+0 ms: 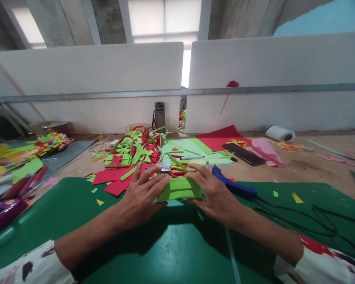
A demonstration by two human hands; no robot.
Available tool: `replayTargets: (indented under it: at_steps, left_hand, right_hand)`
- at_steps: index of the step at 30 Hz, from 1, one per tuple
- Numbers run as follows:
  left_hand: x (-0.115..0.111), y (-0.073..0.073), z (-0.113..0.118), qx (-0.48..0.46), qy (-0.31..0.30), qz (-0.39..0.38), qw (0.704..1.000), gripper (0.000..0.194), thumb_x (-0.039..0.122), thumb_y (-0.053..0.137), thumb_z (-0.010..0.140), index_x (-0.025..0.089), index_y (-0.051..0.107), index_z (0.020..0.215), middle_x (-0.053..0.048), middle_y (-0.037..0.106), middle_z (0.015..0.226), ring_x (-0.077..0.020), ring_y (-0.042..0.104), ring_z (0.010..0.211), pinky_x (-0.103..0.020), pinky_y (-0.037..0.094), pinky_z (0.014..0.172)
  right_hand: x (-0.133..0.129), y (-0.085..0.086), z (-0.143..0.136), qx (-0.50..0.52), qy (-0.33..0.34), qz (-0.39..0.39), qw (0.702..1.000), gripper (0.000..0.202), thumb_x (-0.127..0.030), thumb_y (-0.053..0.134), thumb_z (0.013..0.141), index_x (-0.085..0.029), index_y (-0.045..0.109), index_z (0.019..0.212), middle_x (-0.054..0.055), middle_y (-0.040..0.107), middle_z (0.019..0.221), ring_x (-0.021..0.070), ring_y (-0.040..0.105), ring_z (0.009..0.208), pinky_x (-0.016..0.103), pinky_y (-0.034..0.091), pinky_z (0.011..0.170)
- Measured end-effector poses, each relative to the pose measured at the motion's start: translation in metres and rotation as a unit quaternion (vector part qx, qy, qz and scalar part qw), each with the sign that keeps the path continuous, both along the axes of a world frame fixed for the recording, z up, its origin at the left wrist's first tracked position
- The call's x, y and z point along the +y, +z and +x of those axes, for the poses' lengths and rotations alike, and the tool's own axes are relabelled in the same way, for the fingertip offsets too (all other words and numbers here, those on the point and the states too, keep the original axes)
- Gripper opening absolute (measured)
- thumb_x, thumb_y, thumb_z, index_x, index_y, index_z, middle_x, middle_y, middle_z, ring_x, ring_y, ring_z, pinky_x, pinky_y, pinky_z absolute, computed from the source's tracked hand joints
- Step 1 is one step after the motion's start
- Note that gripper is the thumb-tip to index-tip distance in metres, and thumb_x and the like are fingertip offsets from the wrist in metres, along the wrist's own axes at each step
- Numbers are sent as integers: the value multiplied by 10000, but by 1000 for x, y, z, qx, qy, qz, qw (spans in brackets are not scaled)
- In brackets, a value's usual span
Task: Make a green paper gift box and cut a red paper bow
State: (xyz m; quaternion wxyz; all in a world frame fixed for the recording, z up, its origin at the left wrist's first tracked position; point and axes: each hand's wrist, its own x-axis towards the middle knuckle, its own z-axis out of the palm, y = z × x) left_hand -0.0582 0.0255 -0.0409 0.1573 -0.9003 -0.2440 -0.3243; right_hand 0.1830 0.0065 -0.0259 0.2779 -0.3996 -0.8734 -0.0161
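Between my hands is a folded piece of bright green paper (180, 189), box-like in shape, held just above the green mat. My left hand (144, 191) grips its left end, fingers on top and thumb beneath. At the right end my right hand (210, 191) holds it the same way. A narrow green strip (176, 162) rises behind the paper; whether it is joined to it I cannot tell. Right behind my fingertips lie scissors or a similar tool with yellow and red parts, partly hidden. A blue glue gun (233, 184) rests beside my right hand.
Red and green paper pieces (136, 148) are heaped at the back, near a dark bottle (159, 115). A black phone (244, 154) lies on the right, with red sheets (221, 138) behind it. The black cord (298, 217) crosses the green mat (106, 252). Colourful paper scraps (26, 169) cover the left side.
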Motion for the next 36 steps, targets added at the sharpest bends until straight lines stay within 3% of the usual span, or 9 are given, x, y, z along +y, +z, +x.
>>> replayTargets:
  at_steps: [6,10,14,20,22,27,36]
  left_hand:
    - [-2,2,-1,-9,-10,-7,1000,527,256,611,799,149,410,1274,-111,605,1193,-293,339,1265,-626,77,1073]
    - [1,0,-3,-5,-18,-14,1000,417,245,607,803,193,485,1198,-92,588,1210,-293,335,1268,-622,121,1064]
    - [6,-8,-4,11,-16,-13,1000,257,241,619,794,251,596,1050,-65,583,1195,-296,364,1242,-605,178,1047]
    - [12,-23,-3,44,-6,-22,999,259,267,620,795,305,625,1050,-65,564,1176,-294,417,1174,-606,211,1016]
    - [13,-26,-3,42,-13,-22,999,246,252,611,801,320,635,1036,-65,557,1164,-286,425,1160,-592,242,1001]
    - [17,-33,-5,30,-25,-16,999,228,237,595,813,349,659,1001,-64,541,1168,-287,418,1154,-570,285,971]
    - [18,-32,-6,34,-29,-43,998,161,265,607,805,335,686,926,-55,556,1175,-288,408,1172,-556,287,979]
  right_hand:
    - [-2,-1,3,13,13,5,1000,503,-160,672,730,-137,465,1188,182,411,1329,292,413,1229,457,394,1004]
    - [0,-2,3,14,18,18,1000,460,-172,657,741,-123,483,1164,189,432,1308,292,426,1220,452,403,997]
    - [4,-8,1,-12,2,28,1000,507,-139,702,676,-109,513,1145,190,470,1278,301,437,1204,459,394,1001]
    - [7,-22,0,-67,-22,9,997,692,-169,751,631,-112,468,1260,206,455,1311,342,383,1249,516,361,1007]
    - [7,-24,1,-65,-1,42,997,630,-165,733,661,-126,494,1243,213,412,1343,346,342,1278,522,339,1018]
    - [8,-25,5,-91,90,120,985,218,-167,583,819,-223,635,1024,132,392,1385,328,252,1331,546,283,1030]
    - [8,-22,4,-118,120,93,981,171,-161,545,846,-227,664,950,120,435,1364,320,243,1337,559,308,1001]
